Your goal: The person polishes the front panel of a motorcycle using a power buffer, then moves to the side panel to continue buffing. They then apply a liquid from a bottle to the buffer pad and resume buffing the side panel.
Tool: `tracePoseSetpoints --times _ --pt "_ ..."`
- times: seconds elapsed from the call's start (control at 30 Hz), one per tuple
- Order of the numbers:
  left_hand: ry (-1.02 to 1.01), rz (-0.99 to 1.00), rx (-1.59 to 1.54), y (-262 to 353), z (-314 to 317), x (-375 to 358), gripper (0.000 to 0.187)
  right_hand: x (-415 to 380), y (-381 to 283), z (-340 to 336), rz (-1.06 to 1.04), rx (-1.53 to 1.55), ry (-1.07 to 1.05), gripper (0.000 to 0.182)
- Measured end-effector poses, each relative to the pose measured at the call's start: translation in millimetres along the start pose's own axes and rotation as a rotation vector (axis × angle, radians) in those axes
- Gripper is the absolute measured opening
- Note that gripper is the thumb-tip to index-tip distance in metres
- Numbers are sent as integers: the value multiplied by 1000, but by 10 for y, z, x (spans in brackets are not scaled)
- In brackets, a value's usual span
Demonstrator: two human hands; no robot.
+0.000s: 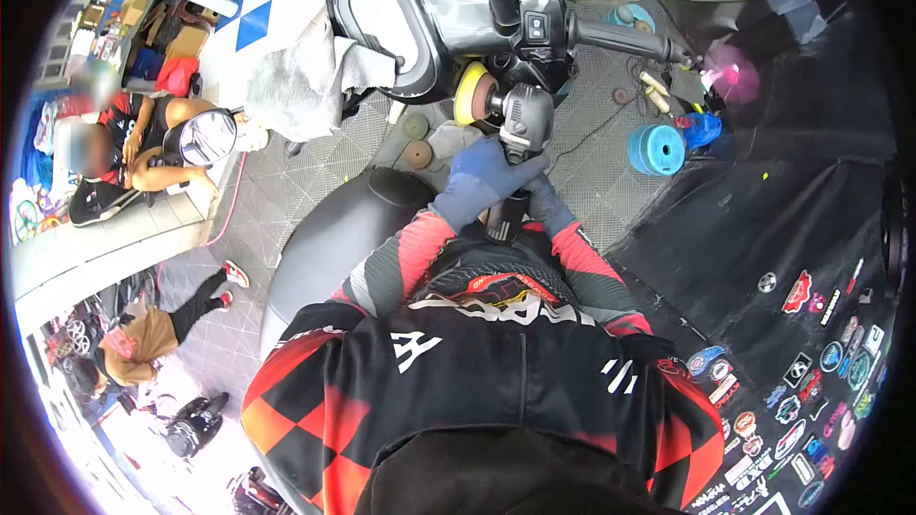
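Both of my hands wear dark blue gloves and grip a polisher [528, 119] in front of my chest. My left hand [483, 177] is wrapped round its body just behind the head. My right hand [548, 202] is closed farther back, where its fingers are partly hidden. The polisher's yellow pad [469, 95] faces left, close below the glossy black front panel [420, 19] of a scooter. Beside the pad is the scooter's handlebar [620, 38] with a switch block. A grey cloth [310, 81] drapes next to the panel.
The scooter's seat [334, 229] lies left of my arms. On the mat are a blue round container [656, 150], a blue bottle [703, 129] and small round pads [417, 154]. A person [134, 138] sits at the left; another [134, 348] stands lower left. A mirror [204, 137] juts out left.
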State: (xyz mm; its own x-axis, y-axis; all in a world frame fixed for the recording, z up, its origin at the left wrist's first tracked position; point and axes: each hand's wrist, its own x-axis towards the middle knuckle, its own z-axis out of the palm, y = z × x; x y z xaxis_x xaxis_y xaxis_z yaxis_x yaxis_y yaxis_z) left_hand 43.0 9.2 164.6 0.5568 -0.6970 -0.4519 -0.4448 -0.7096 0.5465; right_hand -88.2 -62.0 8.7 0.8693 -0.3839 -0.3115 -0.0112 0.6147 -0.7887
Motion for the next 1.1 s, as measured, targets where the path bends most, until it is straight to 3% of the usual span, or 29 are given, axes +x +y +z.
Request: tracePoseSetpoints --times 0.13,0.23,0.27,0.3,0.33,0.37,0.4,0.47,0.5,0.53,0.6,0.67,0.77,0.93,1.1 --pt "-81 41 35 61 -74 52 84 -99 -281 145 85 198 -10 49" --pt "-108 -3 5 -5 -163 -144 81 -125 -344 246 110 -1 -100 59" --pt "-102 -7 -3 -85 -150 -204 81 -145 -389 354 6 -124 -114 64" --pt "-17 113 -177 -224 -93 -263 81 -157 -430 434 -96 -248 -134 68" --pt "74 231 -350 -374 -23 -297 83 -148 -447 454 -88 -256 -149 68" --pt "4 235 -463 -531 67 -279 71 -127 -462 473 -128 -441 -168 72" --pt "22 228 -473 -609 84 -287 71 -92 -477 488 -174 -626 -188 77" --pt "35 415 -666 -751 108 -273 68 47 -452 465 -140 -791 -184 82" --pt "50 431 -717 -879 172 -239 70 45 -646 598 -332 -995 -141 80" --pt "65 436 -726 -1067 273 -169 70 62 -759 695 -534 -1192 -92 79" --pt "-43 259 -927 -1219 336 -160 77 66 -795 814 -519 -1358 -91 81" --pt "19 302 -909 -1245 261 -215 79 76 -849 979 -585 -1650 -56 79" --pt "-266 137 -1228 -1464 410 -114 81 56 -907 1065 -588 -1763 -58 80" --pt "-257 167 -1011 -1291 747 107 82 11 -921 659 -487 -1860 -56 81" --pt "-222 147 -663 -1022 978 316 83 101 -985 205 -553 -1698 -63 83"
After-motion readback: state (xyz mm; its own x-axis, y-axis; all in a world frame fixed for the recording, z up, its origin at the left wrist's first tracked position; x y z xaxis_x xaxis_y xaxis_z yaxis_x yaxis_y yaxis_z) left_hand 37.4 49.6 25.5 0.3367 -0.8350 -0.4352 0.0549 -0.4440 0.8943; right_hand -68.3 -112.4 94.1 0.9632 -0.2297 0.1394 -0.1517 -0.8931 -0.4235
